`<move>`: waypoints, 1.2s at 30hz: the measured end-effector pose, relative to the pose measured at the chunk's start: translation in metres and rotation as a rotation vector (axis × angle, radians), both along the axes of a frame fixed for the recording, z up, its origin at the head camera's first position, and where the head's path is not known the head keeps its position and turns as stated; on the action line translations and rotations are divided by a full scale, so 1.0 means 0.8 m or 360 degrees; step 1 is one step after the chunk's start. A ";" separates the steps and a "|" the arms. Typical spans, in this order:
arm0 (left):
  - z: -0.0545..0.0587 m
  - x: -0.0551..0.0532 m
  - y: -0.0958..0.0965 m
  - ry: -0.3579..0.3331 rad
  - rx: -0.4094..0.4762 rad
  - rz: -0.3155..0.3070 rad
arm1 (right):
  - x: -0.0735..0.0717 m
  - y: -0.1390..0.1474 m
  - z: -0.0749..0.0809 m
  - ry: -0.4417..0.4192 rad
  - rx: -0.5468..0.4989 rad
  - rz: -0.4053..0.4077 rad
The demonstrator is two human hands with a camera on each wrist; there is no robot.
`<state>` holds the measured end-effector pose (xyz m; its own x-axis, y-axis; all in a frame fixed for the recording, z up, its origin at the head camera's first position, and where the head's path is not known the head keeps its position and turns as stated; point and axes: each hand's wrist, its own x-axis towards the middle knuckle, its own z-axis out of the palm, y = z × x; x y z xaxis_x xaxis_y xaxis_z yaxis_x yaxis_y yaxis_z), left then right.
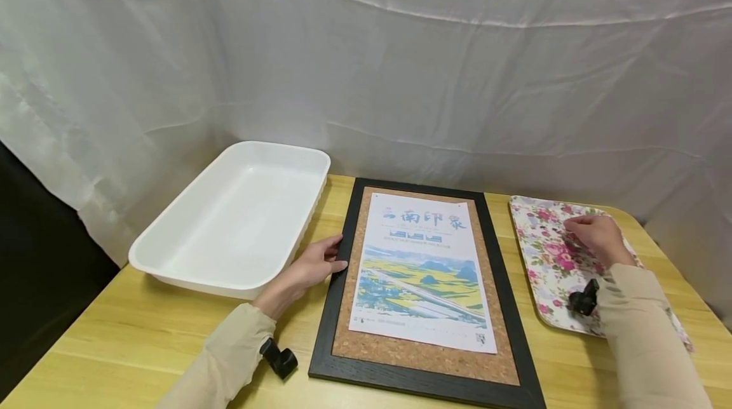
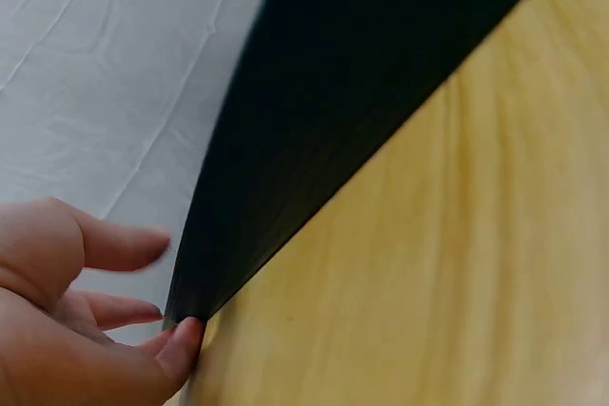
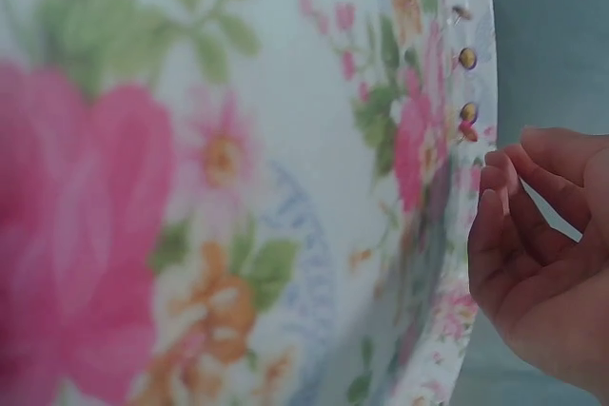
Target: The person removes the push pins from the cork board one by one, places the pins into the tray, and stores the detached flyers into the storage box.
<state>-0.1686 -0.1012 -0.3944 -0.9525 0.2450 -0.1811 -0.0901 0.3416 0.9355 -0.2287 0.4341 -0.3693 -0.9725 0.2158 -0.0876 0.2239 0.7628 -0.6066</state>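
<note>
A corkboard (image 1: 426,358) in a black frame lies on the table, with a printed landscape poster (image 1: 423,282) over its cork. My left hand (image 1: 313,263) is at the frame's left side. In the left wrist view its fingertips touch the black frame (image 2: 276,130), the thumb apart from the other fingers. Over a floral tray (image 1: 555,282) my right hand (image 1: 597,237) has its thumb and fingertips drawn together. Several brass thumbtacks (image 3: 467,58) lie near the tray's far side, close to those fingertips. I cannot tell whether a thumbtack is between them.
A deep white plastic bin (image 1: 229,218) stands at the left on the wooden table (image 1: 131,345). A pale grey curtain (image 1: 400,79) hangs behind everything. The floral tray lies to the right of the corkboard.
</note>
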 end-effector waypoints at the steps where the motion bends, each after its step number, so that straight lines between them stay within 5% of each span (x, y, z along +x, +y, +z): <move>1: 0.001 0.001 0.000 -0.0007 -0.0001 0.0003 | -0.001 -0.003 0.002 0.0005 0.0020 0.0014; 6: 0.013 0.005 0.003 -0.0028 0.0004 0.0035 | -0.008 -0.018 0.010 0.0029 0.0010 0.0098; 12: 0.031 0.011 0.007 0.0085 0.0044 0.0082 | -0.023 -0.036 0.007 0.0102 -0.0060 0.0208; 23: 0.040 0.043 0.016 -0.0008 0.0082 -0.0106 | -0.028 -0.114 0.021 0.0137 0.0094 0.0533; 36: 0.043 0.053 0.019 -0.0149 -0.0004 -0.0279 | -0.039 -0.180 0.020 0.0003 0.0039 0.0614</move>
